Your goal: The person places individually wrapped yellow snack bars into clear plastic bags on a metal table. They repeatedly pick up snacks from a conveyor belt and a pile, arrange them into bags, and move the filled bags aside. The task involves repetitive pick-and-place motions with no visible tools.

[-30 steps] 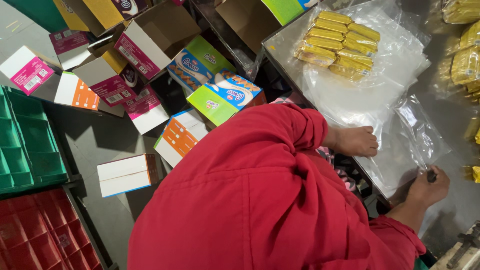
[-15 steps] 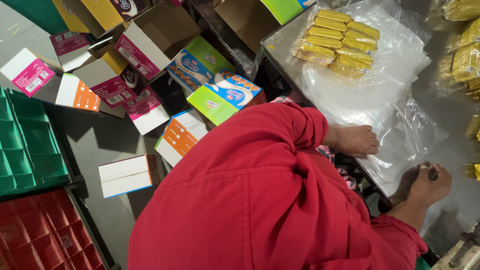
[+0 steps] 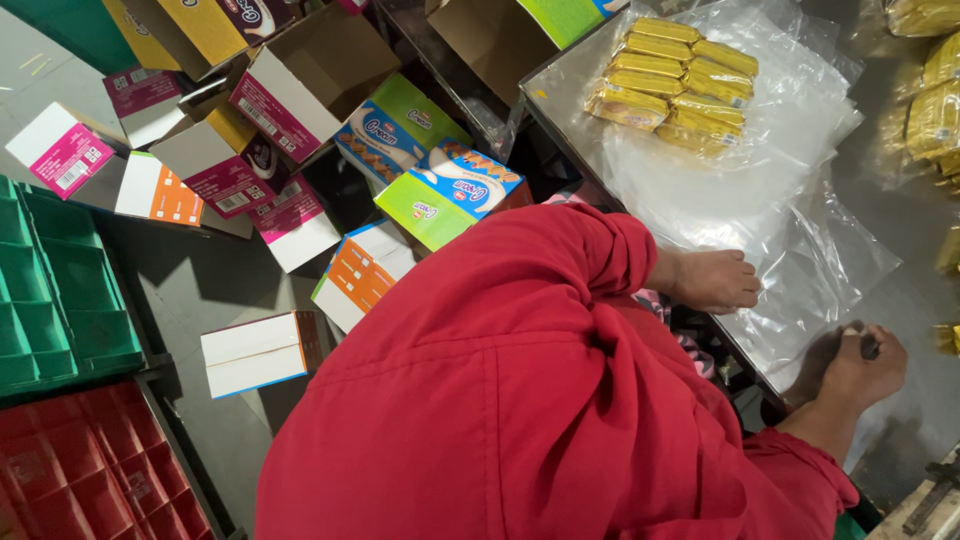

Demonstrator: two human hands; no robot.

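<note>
My left hand (image 3: 712,281) lies flat, fingers together, on the near edge of a pile of clear plastic bags (image 3: 790,215) on a grey metal table (image 3: 900,430). Farther along the edge, my right hand (image 3: 866,366) is closed in a fist around a small dark object (image 3: 871,349), held down on the corner of the plastic. Several yellow wrapped biscuit packs (image 3: 672,82) are stacked on the plastic beyond my left hand. My red sleeve and clothing (image 3: 520,400) fill the middle of the view.
Open cardboard cartons (image 3: 310,85) and colourful printed boxes (image 3: 450,190) lie scattered on the floor beside the table. A green crate (image 3: 55,290) and a red crate (image 3: 75,470) stand at the left. More yellow packs (image 3: 935,110) sit at the table's far side.
The raised flap of the plastic bag by my right hand has come down flat. My right hand shifted slightly; my left hand stayed in place.
</note>
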